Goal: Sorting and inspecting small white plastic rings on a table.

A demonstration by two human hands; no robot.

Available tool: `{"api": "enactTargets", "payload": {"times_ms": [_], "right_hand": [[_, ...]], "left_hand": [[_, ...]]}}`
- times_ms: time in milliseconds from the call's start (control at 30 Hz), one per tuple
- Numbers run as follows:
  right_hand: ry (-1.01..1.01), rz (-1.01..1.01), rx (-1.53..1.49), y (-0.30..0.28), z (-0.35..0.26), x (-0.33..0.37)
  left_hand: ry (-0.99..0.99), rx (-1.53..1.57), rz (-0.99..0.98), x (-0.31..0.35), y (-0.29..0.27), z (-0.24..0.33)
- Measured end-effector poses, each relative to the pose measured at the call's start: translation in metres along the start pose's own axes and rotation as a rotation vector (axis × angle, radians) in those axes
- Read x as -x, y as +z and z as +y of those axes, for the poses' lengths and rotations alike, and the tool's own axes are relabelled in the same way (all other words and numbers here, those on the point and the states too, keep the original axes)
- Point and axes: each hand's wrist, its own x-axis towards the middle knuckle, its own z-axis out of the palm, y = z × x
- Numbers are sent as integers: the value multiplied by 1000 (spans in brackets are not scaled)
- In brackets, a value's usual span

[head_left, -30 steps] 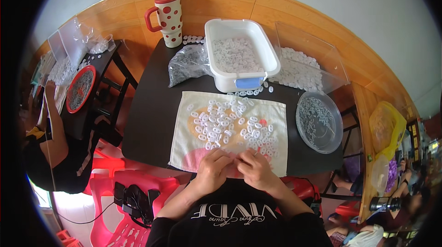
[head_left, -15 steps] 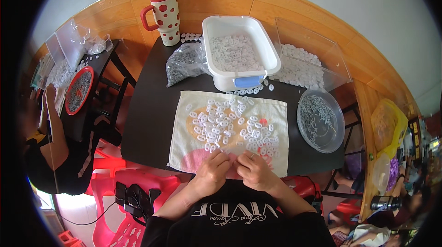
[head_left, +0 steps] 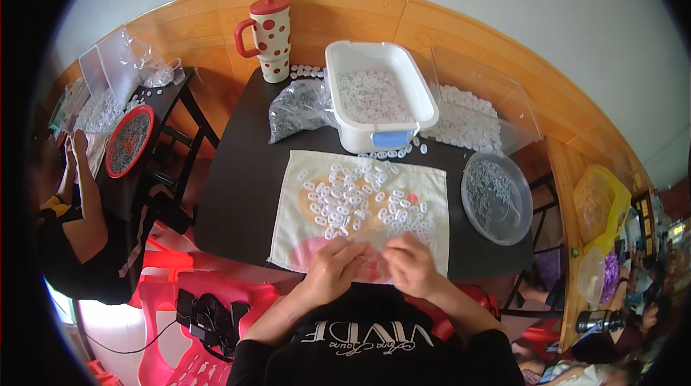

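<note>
My left hand [head_left: 332,265] and my right hand [head_left: 412,265] are over the near edge of a cream towel [head_left: 288,224] with a pink and orange print. The fingers of both hands are curled into pinches, a short gap between them. What they pinch is too small or hidden to make out. A faint, filmy patch shows against the pink print between them. Just beyond the fingers, many small white oval plastic pieces [head_left: 344,202] with two holes lie heaped on the towel, with a smaller group [head_left: 403,210] to the right.
Behind the towel stands a white tub [head_left: 425,116] of small pieces. Beside it are a bag of grey screws [head_left: 295,109], a spotted tumbler [head_left: 273,41] and a clear box [head_left: 468,116] of white pieces. A round tub [head_left: 497,199] of screws sits right. Another person [head_left: 79,220] works at left.
My hands have moved slightly apart, the right one shifting to the right and its fingers lifting a little. The whole view has shifted a little as well.
</note>
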Motion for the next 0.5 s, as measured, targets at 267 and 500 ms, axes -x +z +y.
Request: {"api": "enactTargets", "payload": {"times_ms": [267, 500], "right_hand": [[145, 502, 370, -152, 67, -141], [-885, 1332, 381, -108, -115, -90]], "left_hand": [[151, 20, 177, 2, 8, -3], [189, 4, 337, 11, 0, -3]]}}
